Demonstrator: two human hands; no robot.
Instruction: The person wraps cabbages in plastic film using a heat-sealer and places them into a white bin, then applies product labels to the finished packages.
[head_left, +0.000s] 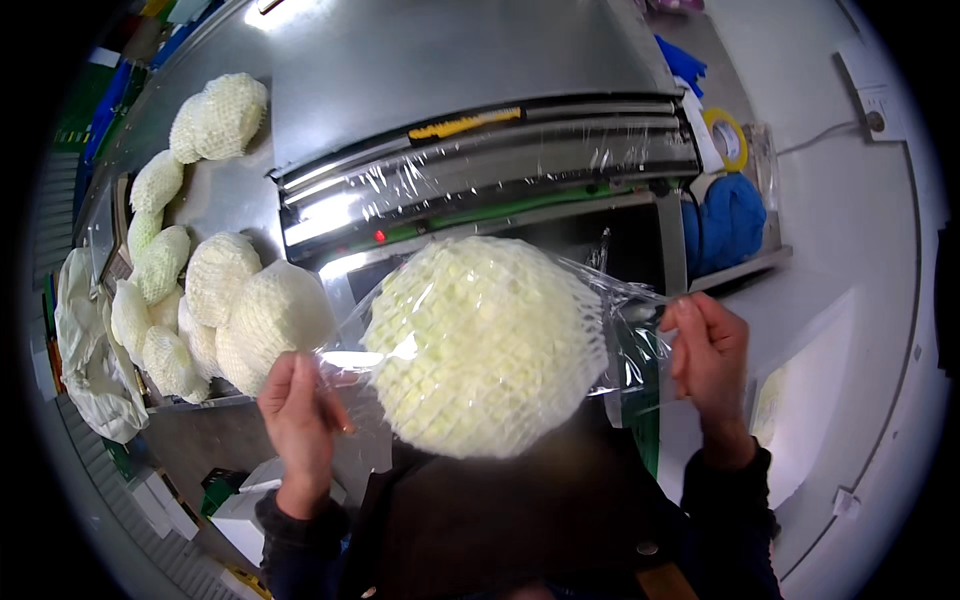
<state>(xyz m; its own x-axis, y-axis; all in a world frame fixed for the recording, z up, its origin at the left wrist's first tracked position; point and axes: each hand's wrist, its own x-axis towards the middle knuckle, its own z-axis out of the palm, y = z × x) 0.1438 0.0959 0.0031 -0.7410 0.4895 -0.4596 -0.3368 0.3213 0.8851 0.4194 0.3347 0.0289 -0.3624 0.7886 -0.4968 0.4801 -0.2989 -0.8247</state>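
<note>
A large, round, pale green-white head of produce (pixel 490 350), covered in white foam netting, hangs in clear plastic film (pixel 630 310) before my body. Its exact kind is hard to tell through the netting. At its left, my left hand (pixel 300 415) pinches a gathered end of the film. My right hand (pixel 708 350) grips the opposite end, with the film stretched between the hands. Just beyond the bundle stands a film-wrapping machine (pixel 480 170), a roll of film along its front and a red light showing.
Several more netted heads (pixel 270 310) lie on the metal table at left, some stacked. A yellow cutter (pixel 465 124) rests on the machine. To the right are a yellow tape roll (pixel 725 140), blue crumpled material (pixel 733 225) and a white wall (pixel 840 230). A white bag (pixel 90 350) sits far left.
</note>
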